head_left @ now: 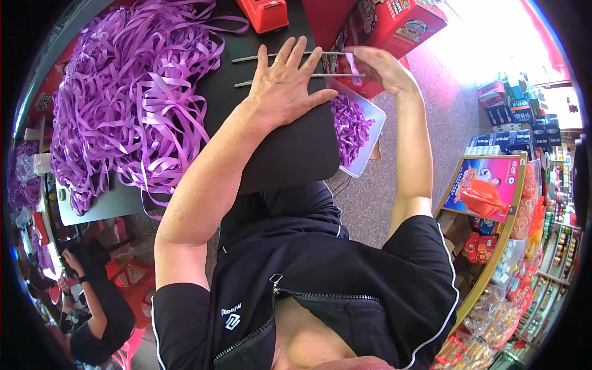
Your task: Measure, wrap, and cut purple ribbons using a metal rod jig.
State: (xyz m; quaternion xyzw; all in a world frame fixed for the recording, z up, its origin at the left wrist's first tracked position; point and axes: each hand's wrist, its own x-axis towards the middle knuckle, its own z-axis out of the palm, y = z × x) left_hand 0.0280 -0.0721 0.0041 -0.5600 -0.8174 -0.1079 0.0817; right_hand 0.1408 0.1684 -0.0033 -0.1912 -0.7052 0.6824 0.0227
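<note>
My left hand [282, 85] lies flat with its fingers spread, pressing across two thin metal rods on the black tabletop. The upper rod [245, 59] and the lower rod [244, 84] run side by side toward the table's right edge. A short piece of purple ribbon [353, 69] is looped across both rods near their right ends. Beside that loop is my right hand [390, 71], bent inward around the rod ends. Its fingers are smeared by motion, so what they grip is unclear.
A large heap of purple ribbon [135, 98] covers the table's left side. Below the rod ends, a white bin [374, 137] holds short purple ribbon pieces. A red box-shaped device [264, 15] stands at the back, a red carton [407, 24] behind my right hand. Another person [98, 308] sits lower left.
</note>
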